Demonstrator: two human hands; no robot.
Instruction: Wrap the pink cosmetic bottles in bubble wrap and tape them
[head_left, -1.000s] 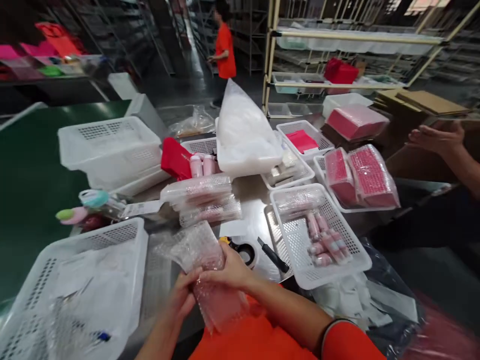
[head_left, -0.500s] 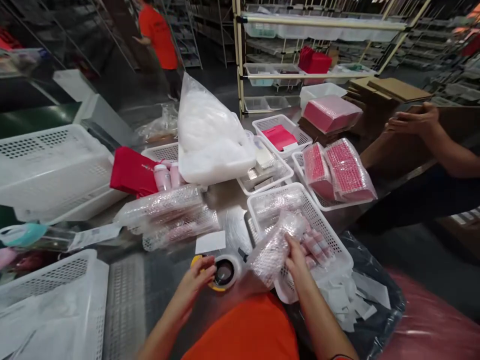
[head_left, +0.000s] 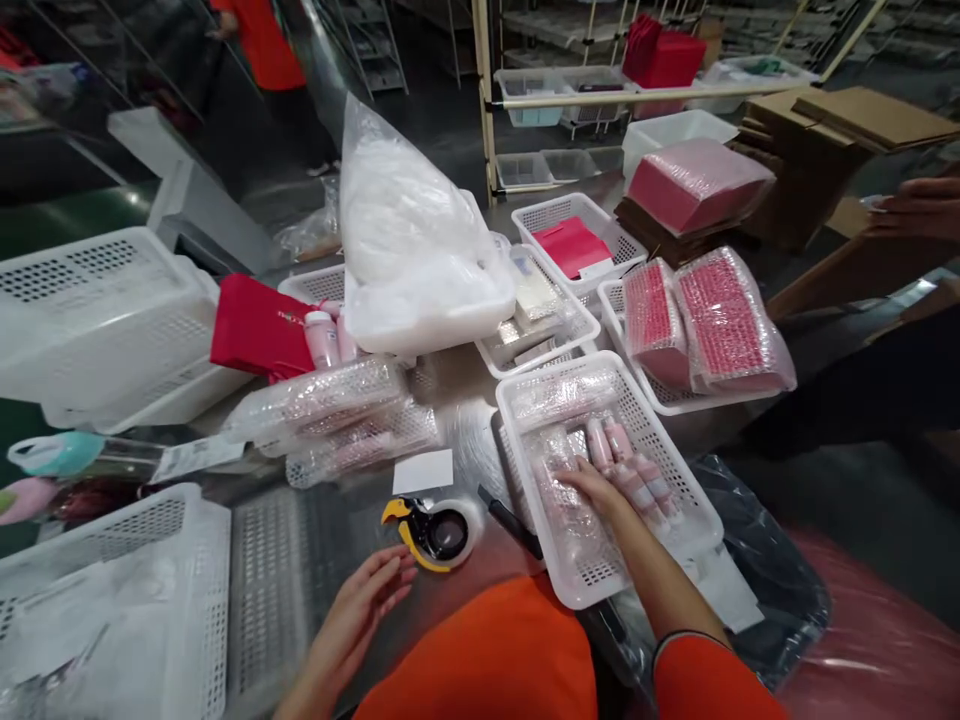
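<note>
My right hand (head_left: 606, 500) reaches into a white perforated basket (head_left: 694, 500), its fingers on the edge of a bubble-wrapped package (head_left: 551, 455) that lies along the basket's left side. Beside it are several small pink bottles (head_left: 637, 475), and another bubble-wrapped package (head_left: 566, 397) lies at the far end. My left hand (head_left: 367, 600) hovers over the table with fingers loosely extended and nothing in it. Just beyond its fingertips sits a yellow and black tape dispenser (head_left: 431, 532) with a roll of clear tape.
Bubble-wrapped rolls (head_left: 352, 420), a red bag (head_left: 259, 325) and a white card (head_left: 423, 470) lie left of centre. A large bag of white material (head_left: 412, 230) stands behind. A black-handled tool (head_left: 514, 522) lies by the basket. At right, another person's hand (head_left: 919, 210) is near cardboard.
My right hand has lowered the bubble-wrapped package from above the basket's near edge into the basket. My left hand has drawn back from the tape dispenser, down and left.
</note>
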